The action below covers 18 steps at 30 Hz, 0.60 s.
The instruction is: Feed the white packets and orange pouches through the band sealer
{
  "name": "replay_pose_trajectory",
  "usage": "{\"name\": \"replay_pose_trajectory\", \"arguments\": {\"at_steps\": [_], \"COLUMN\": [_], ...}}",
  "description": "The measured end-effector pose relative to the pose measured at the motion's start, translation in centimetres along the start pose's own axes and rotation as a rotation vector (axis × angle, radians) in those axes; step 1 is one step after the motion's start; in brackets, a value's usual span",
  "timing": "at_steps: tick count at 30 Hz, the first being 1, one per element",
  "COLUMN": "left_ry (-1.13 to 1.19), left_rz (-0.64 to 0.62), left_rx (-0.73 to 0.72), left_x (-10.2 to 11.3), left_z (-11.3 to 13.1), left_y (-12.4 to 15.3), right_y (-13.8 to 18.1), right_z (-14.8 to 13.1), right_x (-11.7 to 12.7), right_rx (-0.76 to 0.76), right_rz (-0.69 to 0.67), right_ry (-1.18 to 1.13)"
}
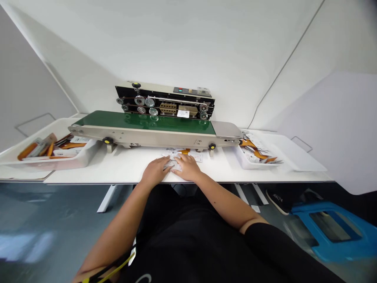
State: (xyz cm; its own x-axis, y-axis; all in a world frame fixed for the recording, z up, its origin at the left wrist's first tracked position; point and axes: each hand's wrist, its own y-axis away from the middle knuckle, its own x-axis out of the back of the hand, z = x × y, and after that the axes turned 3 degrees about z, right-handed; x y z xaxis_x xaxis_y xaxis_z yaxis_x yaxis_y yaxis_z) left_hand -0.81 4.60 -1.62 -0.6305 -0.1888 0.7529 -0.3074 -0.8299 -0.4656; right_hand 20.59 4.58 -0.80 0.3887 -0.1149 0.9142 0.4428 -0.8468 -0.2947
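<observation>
On the white table, my left hand lies palm down, its fingers stretched over a white printed packet. From the other side my right hand rests on the same packet, fingers spread flat and the thumb pointing inward. Both hands touch the packet and cover part of it. Just beyond the fingertips, more printed packets and an orange piece lie partly beneath the conveyor. A band sealing machine with a green conveyor belt stands directly behind my hands.
At the left is a white bin of packets and orange-handled items. To the right stands a smaller white bin with similar contents, beside a white lid-like panel. A blue plastic stool is on the floor, near a shoe.
</observation>
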Motion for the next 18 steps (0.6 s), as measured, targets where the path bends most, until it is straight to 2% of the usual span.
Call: {"name": "replay_pose_trajectory", "arguments": {"at_steps": [5,8,11,14,18], "left_ry": [0.063,0.102,0.110,0.163,0.287], "left_rz": [0.132,0.295,0.445,0.440,0.305], "left_rx": [0.003,0.010,0.096,0.134,0.111], "left_x": [0.6,1.5,2.3,2.7,2.6], "left_z": [1.0,1.3,1.2,0.9,0.6], "left_y": [0.6,1.1,1.6,2.0,2.2], "right_y": [0.1,0.3,0.4,0.5,0.7], "right_z": [0.0,-0.1,-0.1,0.0,0.3], "right_x": [-0.1,-0.2,-0.1,0.2,0.4], "right_rx": [-0.016,-0.022,-0.013,0.082,0.263], "right_rz": [0.014,0.019,0.071,0.166,0.173], "right_ry": [-0.005,-0.008,-0.018,-0.077,-0.251]}}
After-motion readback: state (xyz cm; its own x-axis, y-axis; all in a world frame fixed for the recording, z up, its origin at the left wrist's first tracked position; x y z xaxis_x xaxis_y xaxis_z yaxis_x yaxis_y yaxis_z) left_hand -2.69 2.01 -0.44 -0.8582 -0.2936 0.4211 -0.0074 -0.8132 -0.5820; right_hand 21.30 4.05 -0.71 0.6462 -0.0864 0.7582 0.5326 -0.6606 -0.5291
